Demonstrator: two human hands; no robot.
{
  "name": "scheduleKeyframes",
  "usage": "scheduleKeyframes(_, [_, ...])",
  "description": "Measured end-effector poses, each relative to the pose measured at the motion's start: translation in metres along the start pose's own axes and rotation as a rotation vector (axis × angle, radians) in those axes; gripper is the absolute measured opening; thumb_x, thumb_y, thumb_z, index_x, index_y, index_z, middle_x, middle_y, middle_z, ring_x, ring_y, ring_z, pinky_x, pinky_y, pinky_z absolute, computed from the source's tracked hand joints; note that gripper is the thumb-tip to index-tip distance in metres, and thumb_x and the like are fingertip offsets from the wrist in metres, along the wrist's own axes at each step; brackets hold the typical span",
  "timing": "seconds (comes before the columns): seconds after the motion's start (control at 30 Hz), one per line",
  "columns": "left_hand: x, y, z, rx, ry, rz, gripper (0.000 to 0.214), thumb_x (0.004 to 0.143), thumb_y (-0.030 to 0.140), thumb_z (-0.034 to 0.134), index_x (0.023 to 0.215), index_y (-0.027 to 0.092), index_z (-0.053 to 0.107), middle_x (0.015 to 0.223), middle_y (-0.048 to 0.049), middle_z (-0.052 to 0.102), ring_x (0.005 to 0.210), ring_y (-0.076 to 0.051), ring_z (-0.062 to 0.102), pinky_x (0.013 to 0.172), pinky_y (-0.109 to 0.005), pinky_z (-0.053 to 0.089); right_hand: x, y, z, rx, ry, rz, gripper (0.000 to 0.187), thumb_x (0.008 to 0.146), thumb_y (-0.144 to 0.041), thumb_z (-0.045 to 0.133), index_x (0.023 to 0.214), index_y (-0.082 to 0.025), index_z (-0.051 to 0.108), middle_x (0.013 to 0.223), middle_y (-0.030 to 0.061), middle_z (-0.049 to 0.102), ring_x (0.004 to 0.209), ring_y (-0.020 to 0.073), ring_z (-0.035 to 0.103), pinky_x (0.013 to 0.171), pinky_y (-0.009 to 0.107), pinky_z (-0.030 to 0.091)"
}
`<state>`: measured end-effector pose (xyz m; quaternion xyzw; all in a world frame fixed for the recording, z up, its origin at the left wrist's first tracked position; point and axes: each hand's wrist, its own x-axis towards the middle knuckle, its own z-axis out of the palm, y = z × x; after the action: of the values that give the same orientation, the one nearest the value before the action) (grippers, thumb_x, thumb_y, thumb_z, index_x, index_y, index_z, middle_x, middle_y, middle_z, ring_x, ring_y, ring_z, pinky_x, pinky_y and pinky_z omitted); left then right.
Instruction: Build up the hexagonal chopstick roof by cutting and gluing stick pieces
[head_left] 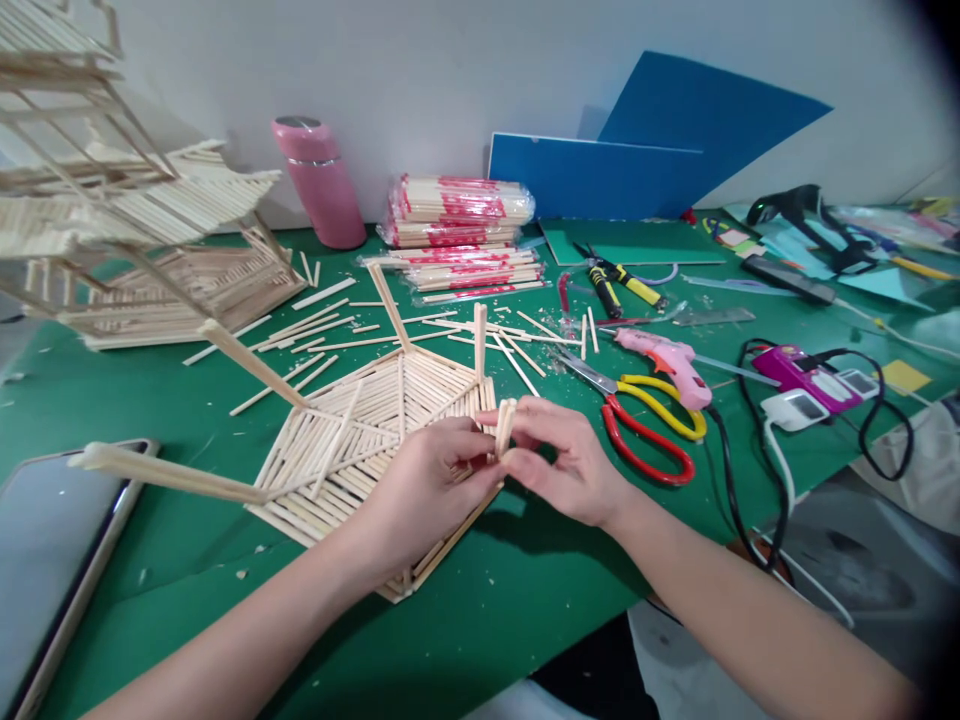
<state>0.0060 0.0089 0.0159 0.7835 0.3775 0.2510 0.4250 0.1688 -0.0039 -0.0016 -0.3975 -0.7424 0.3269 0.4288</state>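
A many-sided base of pale wooden sticks (360, 450) lies on the green table, with several posts made of bundled sticks rising from its corners. At its right corner, a short upright bundle of sticks (505, 428) stands between my hands. My right hand (570, 460) pinches this bundle between thumb and fingers. From the other side my left hand (439, 475) reaches over the base, its fingers closed at the foot of the bundle. The bundle's lower end is partly hidden by my fingers.
Scissors (630, 400), a pink glue gun (667, 365), pliers (611, 280) and a purple power strip (814, 380) lie to the right. Loose sticks and packaged chopsticks (465, 205) are behind. A stick-built pagoda (135, 215), pink bottle (319, 185) and phone (67, 540) are leftward.
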Motion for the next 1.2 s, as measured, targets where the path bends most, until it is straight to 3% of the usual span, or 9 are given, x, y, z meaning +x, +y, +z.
scheduleKeyframes(0.2, [0.0, -0.001, -0.003, 0.151, -0.023, 0.024, 0.016, 0.079, 0.02, 0.049, 0.073, 0.017, 0.064, 0.066, -0.0005, 0.059, 0.063, -0.013, 0.054, 0.056, -0.023, 0.042, 0.001, 0.01, -0.004, 0.097, 0.207, 0.168, 0.029, 0.087, -0.03, 0.039, 0.095, -0.018, 0.065, 0.07, 0.0014, 0.056, 0.067, 0.0123, 0.052, 0.063, 0.026, 0.042])
scheduleKeyframes(0.5, [0.001, -0.001, -0.005, 0.216, -0.051, 0.043, 0.019, 0.08, 0.021, 0.047, 0.071, 0.017, 0.063, 0.063, -0.0003, 0.059, 0.062, -0.013, 0.053, 0.057, -0.023, 0.042, 0.004, 0.018, 0.001, -0.128, 0.06, 0.191, 0.018, 0.082, -0.017, 0.049, 0.091, -0.017, 0.065, 0.077, 0.003, 0.062, 0.069, 0.0125, 0.056, 0.064, 0.025, 0.043])
scheduleKeyframes(1.2, [0.0, -0.001, -0.003, 0.247, -0.024, 0.047, 0.018, 0.08, 0.021, 0.047, 0.073, 0.016, 0.063, 0.063, -0.0005, 0.06, 0.059, -0.012, 0.054, 0.055, -0.023, 0.041, 0.004, 0.016, 0.0, -0.256, -0.091, 0.128, 0.021, 0.083, -0.017, 0.045, 0.087, -0.018, 0.066, 0.073, 0.0022, 0.061, 0.069, 0.0128, 0.055, 0.065, 0.024, 0.041])
